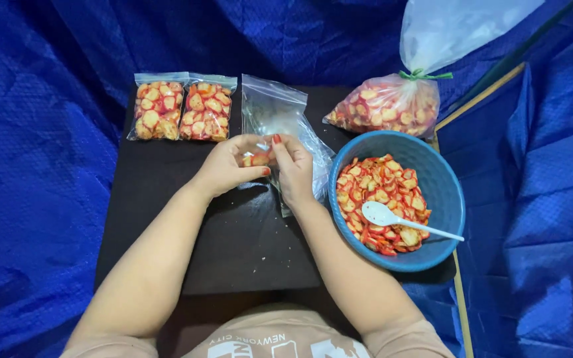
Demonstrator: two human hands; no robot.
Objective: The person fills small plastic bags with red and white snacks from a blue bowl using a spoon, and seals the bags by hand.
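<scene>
Centrally, a clear zip bag (280,126) is pinched at its mouth by the left hand (228,167) and the right hand (294,169), fingers closed on it, over a dark board (233,232). Nearby are two filled bags (182,107) and a blue bowl (442,192) of red chips.

Two filled zip bags (182,107) left, clear pouch (280,122) centre, tied sack (389,103) right.
</scene>
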